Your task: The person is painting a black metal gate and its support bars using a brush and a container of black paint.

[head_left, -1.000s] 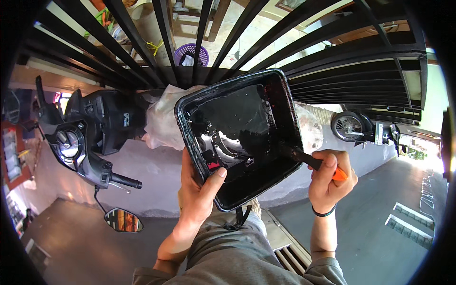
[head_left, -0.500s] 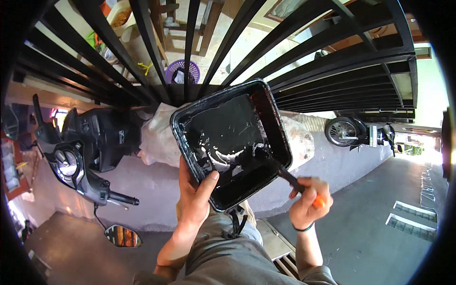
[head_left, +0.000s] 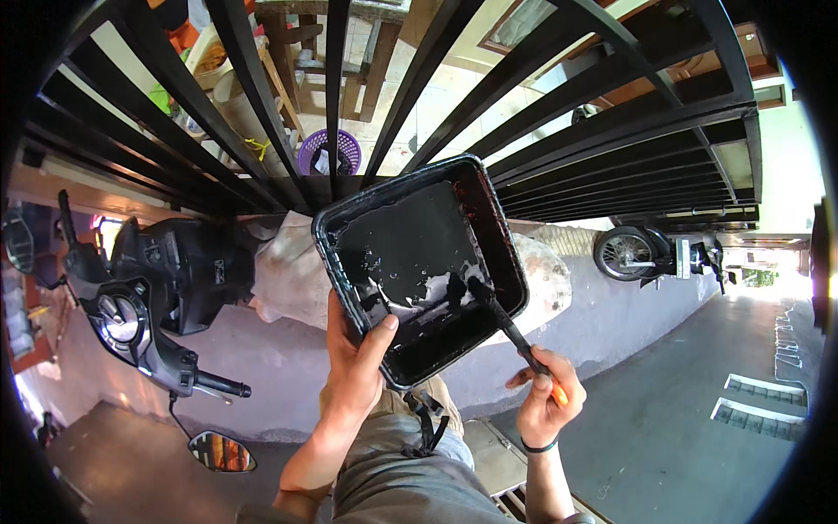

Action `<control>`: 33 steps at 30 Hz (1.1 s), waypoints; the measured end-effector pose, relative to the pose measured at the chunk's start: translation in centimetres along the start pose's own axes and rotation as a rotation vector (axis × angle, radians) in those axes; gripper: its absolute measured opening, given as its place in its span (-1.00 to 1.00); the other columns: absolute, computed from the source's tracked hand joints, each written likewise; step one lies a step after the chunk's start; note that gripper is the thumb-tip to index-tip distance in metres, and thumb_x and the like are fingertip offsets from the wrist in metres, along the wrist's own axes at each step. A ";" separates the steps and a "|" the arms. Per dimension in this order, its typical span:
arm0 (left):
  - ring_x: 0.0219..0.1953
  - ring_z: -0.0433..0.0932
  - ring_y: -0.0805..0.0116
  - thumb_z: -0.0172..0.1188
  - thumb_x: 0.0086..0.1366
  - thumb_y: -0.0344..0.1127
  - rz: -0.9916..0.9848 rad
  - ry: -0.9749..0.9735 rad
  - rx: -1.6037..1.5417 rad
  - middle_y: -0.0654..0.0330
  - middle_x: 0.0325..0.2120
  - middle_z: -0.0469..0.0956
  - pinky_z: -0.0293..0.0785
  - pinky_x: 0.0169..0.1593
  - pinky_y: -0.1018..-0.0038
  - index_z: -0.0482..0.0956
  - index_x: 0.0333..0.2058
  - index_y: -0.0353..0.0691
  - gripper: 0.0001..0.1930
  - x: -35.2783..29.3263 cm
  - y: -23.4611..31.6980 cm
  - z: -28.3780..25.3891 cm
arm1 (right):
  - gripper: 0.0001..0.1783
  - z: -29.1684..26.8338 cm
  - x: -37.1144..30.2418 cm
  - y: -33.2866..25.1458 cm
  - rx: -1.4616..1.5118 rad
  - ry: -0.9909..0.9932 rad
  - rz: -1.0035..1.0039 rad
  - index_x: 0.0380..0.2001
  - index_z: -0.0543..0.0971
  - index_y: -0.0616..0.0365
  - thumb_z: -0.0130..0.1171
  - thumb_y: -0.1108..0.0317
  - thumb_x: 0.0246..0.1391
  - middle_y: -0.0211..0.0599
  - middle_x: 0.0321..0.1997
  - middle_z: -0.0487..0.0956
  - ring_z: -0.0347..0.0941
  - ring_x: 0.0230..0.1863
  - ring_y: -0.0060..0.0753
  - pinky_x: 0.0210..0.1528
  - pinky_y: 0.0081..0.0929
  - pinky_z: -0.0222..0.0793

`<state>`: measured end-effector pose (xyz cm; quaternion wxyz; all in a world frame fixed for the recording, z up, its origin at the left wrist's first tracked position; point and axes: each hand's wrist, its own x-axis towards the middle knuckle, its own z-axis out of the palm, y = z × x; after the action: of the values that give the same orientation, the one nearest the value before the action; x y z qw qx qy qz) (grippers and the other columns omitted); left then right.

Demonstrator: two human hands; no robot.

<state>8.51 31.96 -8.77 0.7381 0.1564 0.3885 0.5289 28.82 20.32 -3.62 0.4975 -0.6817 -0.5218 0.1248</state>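
My left hand [head_left: 356,371] grips the near left corner of a black square tray [head_left: 515,236], thumb over the rim and fingers underneath. Wet black paint [head_left: 410,229] coats the tray's floor and shines along its near side; reddish smears mark the right inner wall. In my right hand [head_left: 546,402] is a paintbrush [head_left: 512,330] with a dark, paint-covered handle and an orange end. Its head reaches over the near right rim into the tray and rests at the paint.
A black barred gate [head_left: 428,105] rises just beyond the tray. At left stands a scooter [head_left: 131,314] with handlebar and mirror; another motorbike [head_left: 642,253] is at right. A stained cloth sheet [head_left: 284,271] lies below the tray. Behind the bars sits a purple basket [head_left: 347,144].
My right hand has moved slightly left and down, and the brush head has shifted a little left within the tray. The tray stays in my left hand, nearly unmoved.
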 end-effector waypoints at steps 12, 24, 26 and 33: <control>0.10 0.50 0.46 0.29 0.32 -0.51 0.029 0.005 0.049 0.20 0.10 0.51 0.40 0.22 0.45 0.24 0.35 -0.23 -0.34 1.7 -1.1 -0.4 | -0.49 1.7 1.3 0.7 -0.040 0.032 0.028 0.00 0.52 0.40 0.01 0.04 0.50 0.12 -0.21 0.65 0.58 -0.55 -0.36 -0.53 -0.50 0.54; 0.17 0.48 0.41 0.25 0.33 -0.52 0.012 0.064 0.017 0.17 0.17 0.48 0.34 0.30 0.42 0.16 0.43 -0.23 -0.27 3.1 -1.6 -3.0 | -0.53 5.0 2.6 1.3 0.251 0.081 0.401 -0.03 0.51 0.34 -0.07 0.06 0.54 -0.03 -0.29 0.68 0.58 -0.57 -0.41 -0.50 -0.50 0.50; 0.18 0.47 0.40 0.25 0.34 -0.53 0.005 0.062 0.021 0.16 0.19 0.47 0.34 0.30 0.42 0.16 0.43 -0.23 -0.27 3.1 -1.5 -3.1 | -0.51 5.3 3.1 2.3 0.505 0.215 0.587 -0.07 0.52 0.29 -0.12 0.01 0.55 -0.08 -0.32 0.68 0.52 -0.61 -0.46 -0.53 -0.51 0.46; 0.17 0.48 0.35 0.30 0.35 -0.37 0.054 0.025 0.179 0.06 0.16 0.47 0.35 0.31 0.37 0.12 0.41 -0.32 -0.25 4.2 -1.4 -2.4 | -0.60 6.1 5.3 3.8 0.935 0.315 0.850 -0.13 0.59 0.05 -0.03 -0.03 0.50 -0.40 -0.45 0.64 0.33 -0.67 -0.62 -0.55 -0.54 0.25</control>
<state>8.20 34.73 -12.92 0.7018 0.2254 0.4391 0.5137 29.09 28.27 -7.79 0.7196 -0.5503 -0.0179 0.4231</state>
